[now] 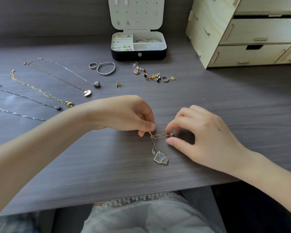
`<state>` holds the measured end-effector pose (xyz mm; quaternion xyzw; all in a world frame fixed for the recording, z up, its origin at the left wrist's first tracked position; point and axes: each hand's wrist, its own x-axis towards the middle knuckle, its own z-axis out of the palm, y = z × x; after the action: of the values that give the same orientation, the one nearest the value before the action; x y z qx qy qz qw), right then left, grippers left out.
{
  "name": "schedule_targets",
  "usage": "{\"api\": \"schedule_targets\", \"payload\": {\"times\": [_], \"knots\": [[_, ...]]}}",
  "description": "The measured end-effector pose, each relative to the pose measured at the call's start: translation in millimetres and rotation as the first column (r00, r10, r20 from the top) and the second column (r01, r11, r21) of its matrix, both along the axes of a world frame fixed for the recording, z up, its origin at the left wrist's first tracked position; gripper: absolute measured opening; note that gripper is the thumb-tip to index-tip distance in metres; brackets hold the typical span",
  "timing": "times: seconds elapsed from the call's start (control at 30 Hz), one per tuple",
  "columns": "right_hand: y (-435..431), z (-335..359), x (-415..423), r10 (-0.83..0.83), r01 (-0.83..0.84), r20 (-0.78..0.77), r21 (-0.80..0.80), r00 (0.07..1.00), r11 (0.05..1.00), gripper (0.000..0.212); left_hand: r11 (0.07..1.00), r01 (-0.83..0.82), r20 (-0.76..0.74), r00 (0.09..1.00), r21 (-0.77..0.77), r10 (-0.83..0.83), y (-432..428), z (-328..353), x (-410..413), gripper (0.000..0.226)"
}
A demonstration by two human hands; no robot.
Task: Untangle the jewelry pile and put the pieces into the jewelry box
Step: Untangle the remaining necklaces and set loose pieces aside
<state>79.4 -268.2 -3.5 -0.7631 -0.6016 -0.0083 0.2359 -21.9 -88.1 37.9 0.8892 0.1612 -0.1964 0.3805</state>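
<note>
- Tangled chains sit at the near part of the desk between both hands, a clear pendant resting nearer the edge.
- Left hand pinches the knot; right hand pinches the reddish bead end.
- Thin, limp, light links look snag-prone: I'd tease loops apart near the knot, never tug.
- Far back, the open jewelry box stands well apart.

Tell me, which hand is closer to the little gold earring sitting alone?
Left. The left hand is just below the gold earring; the right hand sits farther off, lower right.
</note>
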Motion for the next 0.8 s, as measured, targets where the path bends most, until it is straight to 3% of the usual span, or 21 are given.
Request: {"api": "schedule_targets", "payload": {"times": [0.43, 0.67, 0.8], "knots": [[-1, 9, 4, 0.000, 0.000, -0.209, 0.000, 0.978, 1.000, 0.014, 1.000, -0.013, 0.070, 0.997, 0.029, 0.011, -4, -2, -3, 0.007], [1, 18, 10, -0.014, 0.028, -0.396, 0.030, 0.918, 0.999, 0.020, 0.995, -0.045, 0.052, 0.997, -0.084, 0.050, 0, 0, -4, 0.009], [4, 22, 14, 0.015, 0.032, -0.512, 0.081, 0.859, 0.996, 0.008, 0.988, -0.069, 0.050, 0.996, -0.140, 0.077, 3, 3, -4, 0.016]]}}
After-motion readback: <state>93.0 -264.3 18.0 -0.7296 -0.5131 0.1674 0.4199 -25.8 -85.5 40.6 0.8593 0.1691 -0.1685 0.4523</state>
